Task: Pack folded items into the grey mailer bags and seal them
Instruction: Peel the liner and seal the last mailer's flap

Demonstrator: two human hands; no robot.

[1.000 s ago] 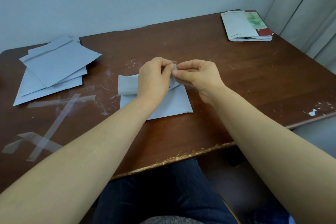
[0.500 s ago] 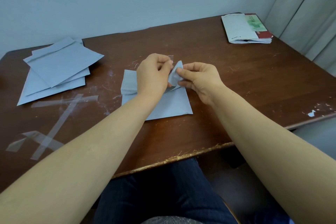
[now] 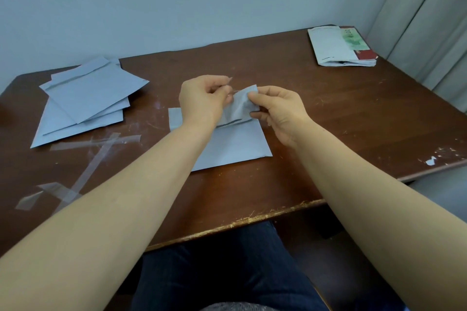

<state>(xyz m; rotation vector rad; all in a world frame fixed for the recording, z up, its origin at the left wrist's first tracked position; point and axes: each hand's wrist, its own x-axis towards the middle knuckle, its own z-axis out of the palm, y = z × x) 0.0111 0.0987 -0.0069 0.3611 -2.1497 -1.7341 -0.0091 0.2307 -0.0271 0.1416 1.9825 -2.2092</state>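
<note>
table (image 3: 328,118): brown, scuffed, tape strips at left | spare mailers (image 3: 86,98): stack far left | mailer (image 3: 235,144): flat at centre, flap lifted | right hand (image 3: 280,111): fingers pinched on flap | left hand (image 3: 202,101): fingertips closed on thin clear strip at flap edge | booklets (image 3: 338,45): far right corner

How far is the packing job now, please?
In hand: one mailer bag lies on the table; the right hand lifts its flap and the left hand pinches at the flap's edge. Not sealed yet. Left: the stack of bags.
</note>
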